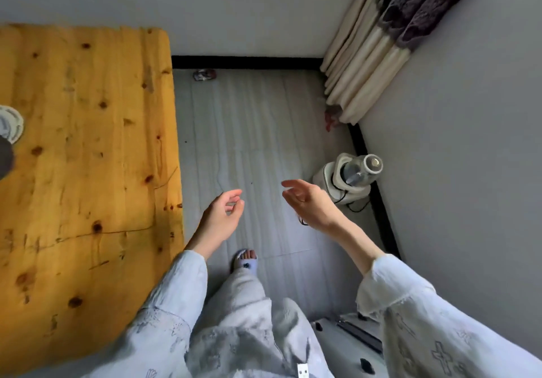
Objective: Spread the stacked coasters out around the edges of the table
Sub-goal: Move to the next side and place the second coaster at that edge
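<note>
A yellow knotty wooden table [88, 157] fills the left of the view. At its far left edge lies a pale round coaster stack [11, 124], partly cut off by the frame and partly covered by a dark blurred shape [5, 157]. My left hand [223, 216] hovers over the floor just right of the table's edge, fingers loosely curled and apart, holding nothing. My right hand [308, 201] is raised further right, palm turned inward, fingers apart and empty. Both hands are well away from the coasters.
Grey tiled floor [258, 131] lies between the table and the walls. A white appliance with a clear jar [349, 178] stands in the corner on the right, its black cable trailing. Curtains [381, 40] hang at the upper right. My slippered foot [246, 261] is below the hands.
</note>
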`<state>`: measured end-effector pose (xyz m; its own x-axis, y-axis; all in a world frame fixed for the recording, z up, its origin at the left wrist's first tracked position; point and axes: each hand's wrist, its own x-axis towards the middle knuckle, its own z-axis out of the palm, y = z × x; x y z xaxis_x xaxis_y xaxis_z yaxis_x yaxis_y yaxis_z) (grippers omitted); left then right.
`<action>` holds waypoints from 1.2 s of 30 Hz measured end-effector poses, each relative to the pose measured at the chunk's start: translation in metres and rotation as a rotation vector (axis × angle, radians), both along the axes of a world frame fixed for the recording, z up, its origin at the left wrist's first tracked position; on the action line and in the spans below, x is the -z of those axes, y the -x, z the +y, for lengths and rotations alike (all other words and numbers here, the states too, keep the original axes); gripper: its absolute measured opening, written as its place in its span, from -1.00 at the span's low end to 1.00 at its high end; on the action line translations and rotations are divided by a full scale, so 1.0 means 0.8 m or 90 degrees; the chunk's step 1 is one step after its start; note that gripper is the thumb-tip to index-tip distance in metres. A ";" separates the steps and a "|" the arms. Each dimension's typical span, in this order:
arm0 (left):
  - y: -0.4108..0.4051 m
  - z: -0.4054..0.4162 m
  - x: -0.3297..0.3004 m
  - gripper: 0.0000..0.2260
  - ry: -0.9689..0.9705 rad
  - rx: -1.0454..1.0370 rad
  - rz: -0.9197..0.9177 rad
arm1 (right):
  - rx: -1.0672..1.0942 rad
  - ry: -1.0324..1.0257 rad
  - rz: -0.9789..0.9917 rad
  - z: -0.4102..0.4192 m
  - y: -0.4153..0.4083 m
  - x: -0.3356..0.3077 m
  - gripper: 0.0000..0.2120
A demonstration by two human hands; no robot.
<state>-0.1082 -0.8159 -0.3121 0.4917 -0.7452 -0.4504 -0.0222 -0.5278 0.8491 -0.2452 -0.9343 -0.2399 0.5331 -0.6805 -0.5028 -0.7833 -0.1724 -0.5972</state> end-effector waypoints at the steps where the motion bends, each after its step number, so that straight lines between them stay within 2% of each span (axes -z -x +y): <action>1: -0.003 -0.011 -0.004 -0.72 -0.002 0.004 -0.006 | -0.007 0.004 -0.005 -0.015 -0.009 0.000 -0.72; 4: -0.018 -0.031 -0.017 -0.72 -0.007 -0.036 -0.029 | -0.061 -0.006 0.001 -0.046 -0.039 -0.001 -0.72; 18: -0.079 -0.042 -0.042 -0.72 -0.062 -0.482 -0.015 | -0.401 -0.077 -0.024 -0.130 -0.203 0.010 -0.72; 22: -0.076 -0.059 -0.042 -0.72 -0.079 -0.547 -0.015 | -0.486 -0.075 -0.033 -0.148 -0.244 0.011 -0.73; 32: -0.087 -0.005 -0.040 -0.68 -0.137 -0.694 -0.073 | -0.730 -0.082 -0.035 -0.085 -0.344 0.021 -0.74; 36: -0.102 0.024 -0.021 -0.62 -0.174 -0.747 -0.044 | -0.814 -0.081 -0.008 -0.043 -0.383 0.034 -0.72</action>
